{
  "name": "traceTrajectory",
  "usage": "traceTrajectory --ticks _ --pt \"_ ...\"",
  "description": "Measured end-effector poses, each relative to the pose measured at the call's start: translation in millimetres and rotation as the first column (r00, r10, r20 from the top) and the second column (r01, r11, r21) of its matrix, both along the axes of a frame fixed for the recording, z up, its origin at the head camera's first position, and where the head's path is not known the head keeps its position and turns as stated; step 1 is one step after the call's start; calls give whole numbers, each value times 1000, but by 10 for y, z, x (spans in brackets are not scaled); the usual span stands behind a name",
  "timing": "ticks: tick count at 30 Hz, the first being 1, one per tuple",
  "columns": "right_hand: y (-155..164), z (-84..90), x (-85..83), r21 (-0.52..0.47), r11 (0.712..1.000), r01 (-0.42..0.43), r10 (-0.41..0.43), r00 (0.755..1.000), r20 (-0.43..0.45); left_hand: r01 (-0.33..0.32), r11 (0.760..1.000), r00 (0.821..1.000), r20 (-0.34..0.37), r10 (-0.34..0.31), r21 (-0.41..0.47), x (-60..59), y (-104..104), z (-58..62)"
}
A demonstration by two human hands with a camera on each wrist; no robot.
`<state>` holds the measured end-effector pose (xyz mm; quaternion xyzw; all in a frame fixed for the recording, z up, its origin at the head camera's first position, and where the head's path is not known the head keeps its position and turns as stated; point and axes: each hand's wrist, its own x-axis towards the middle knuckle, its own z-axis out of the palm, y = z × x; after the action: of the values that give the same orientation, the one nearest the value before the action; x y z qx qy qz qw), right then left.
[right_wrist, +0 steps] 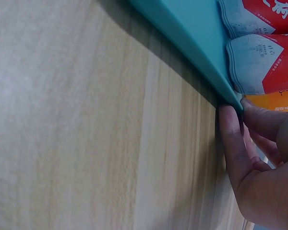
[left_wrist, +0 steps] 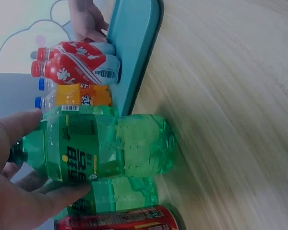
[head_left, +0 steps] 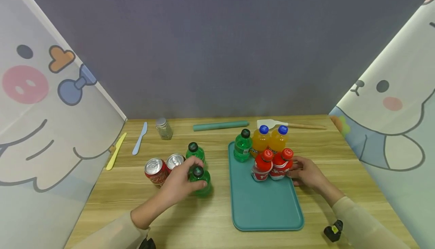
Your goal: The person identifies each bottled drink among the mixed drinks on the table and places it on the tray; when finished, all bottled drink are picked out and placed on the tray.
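My left hand (head_left: 194, 173) grips a green bottle (head_left: 201, 183) that stands on the wooden table left of the teal tray (head_left: 265, 207). The left wrist view shows the fingers (left_wrist: 24, 122) wrapped round this green bottle (left_wrist: 110, 146). Beside it stand another green bottle (head_left: 195, 151) and two red cans (head_left: 155, 170). On the tray stand a green bottle (head_left: 242, 145), two orange bottles (head_left: 269, 139) and two red bottles (head_left: 272, 165). My right hand (head_left: 295, 170) pinches the tray's right rim next to the red bottles, with its fingertips (right_wrist: 247, 108) on the tray edge (right_wrist: 182, 28).
Along the back of the table lie a yellow knife (head_left: 115, 151), a blue knife (head_left: 140, 138), a glass jar (head_left: 164, 129), a green rolling pin (head_left: 221, 126) and a spatula (head_left: 289, 124). Cartoon panels wall both sides. A small black object (head_left: 333, 231) lies front right.
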<state>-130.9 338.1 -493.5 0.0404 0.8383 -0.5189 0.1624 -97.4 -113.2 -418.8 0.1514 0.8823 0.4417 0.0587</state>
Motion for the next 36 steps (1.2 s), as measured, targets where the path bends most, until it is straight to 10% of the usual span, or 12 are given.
traceTrajectory --ticks 11,25,36 --pt "16 -4 -10 -1 1000 7 -7 1000 2 140 983 982 108 -153 120 -81 -159 -12" --pt "0 -11 -13 19 1000 6 -5 1000 -8 17 999 995 97 -21 38 -107 -42 -5" --pt "13 -32 -9 19 1000 -2 2 1000 -12 31 997 998 60 -35 70 -137 199 188"
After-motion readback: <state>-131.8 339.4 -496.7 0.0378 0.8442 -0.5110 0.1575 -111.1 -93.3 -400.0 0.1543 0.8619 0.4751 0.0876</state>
